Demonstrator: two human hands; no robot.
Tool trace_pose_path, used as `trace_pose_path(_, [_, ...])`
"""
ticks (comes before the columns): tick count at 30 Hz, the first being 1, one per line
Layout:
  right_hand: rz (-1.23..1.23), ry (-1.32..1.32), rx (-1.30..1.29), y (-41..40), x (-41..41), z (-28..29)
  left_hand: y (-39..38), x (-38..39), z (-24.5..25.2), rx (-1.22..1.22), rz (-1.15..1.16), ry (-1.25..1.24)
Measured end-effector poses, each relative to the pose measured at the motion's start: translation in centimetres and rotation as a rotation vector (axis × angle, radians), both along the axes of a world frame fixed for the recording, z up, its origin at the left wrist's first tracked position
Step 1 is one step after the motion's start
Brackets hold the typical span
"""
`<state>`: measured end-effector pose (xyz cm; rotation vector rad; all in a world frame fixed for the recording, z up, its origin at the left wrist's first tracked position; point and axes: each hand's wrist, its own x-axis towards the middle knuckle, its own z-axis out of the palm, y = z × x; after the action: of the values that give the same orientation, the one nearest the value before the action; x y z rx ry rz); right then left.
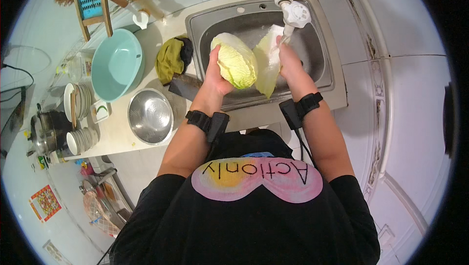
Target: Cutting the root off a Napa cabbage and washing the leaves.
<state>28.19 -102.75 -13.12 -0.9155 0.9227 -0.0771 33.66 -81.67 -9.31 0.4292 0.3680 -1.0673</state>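
My left hand [217,73] holds a pale green head of napa cabbage [238,62] over the left part of the stainless steel sink [318,58]. On the right, my right hand [287,60] grips a loose cabbage leaf [267,63] by its edge, just below the spout of a white plastic tap [296,14]. Water seems to run from the spout by my fingers. The leaf hangs beside the cabbage head; whether the two touch is hard to tell. Part of my right fingers is hidden by the tap and the leaf.
Left of the sink lie a green cloth [170,60] and a dark cleaver blade [185,86]. A steel colander [151,116] and a turquoise basin [117,65] stand on the counter, with stacked plates [78,100] and bowls [80,141] farther left. A tiled wall [362,96] bounds the right side.
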Motion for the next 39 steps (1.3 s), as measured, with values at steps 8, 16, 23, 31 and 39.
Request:
trace_pose_path(8, [-0.161, -0.065, -0.204, -0.5, -2.9, 4.2, 0.9, -2.5, 1.5, 0.179, -0.007, 0.255])
trace_pose_path(16, [-0.186, 0.049, -0.329, 1.1, -5.2, 6.2, -1.6, -5.0, -0.3, 0.215, -0.186, 0.247])
trace_pose_path(23, [0.005, -0.032, -0.247, 1.9, -5.9, 2.8, -5.2, -6.3, -1.1, 0.228, -0.286, -0.013])
trace_pose_path(31, [0.136, -0.133, -0.025, 2.1, -7.5, 3.5, -6.9, -7.0, -0.6, 0.686, -0.269, -0.393])
trace_pose_path(39, [-0.038, -0.360, 0.376, -1.0, -11.4, 1.2, -6.9, -5.8, 0.8, 0.419, -0.319, -0.164])
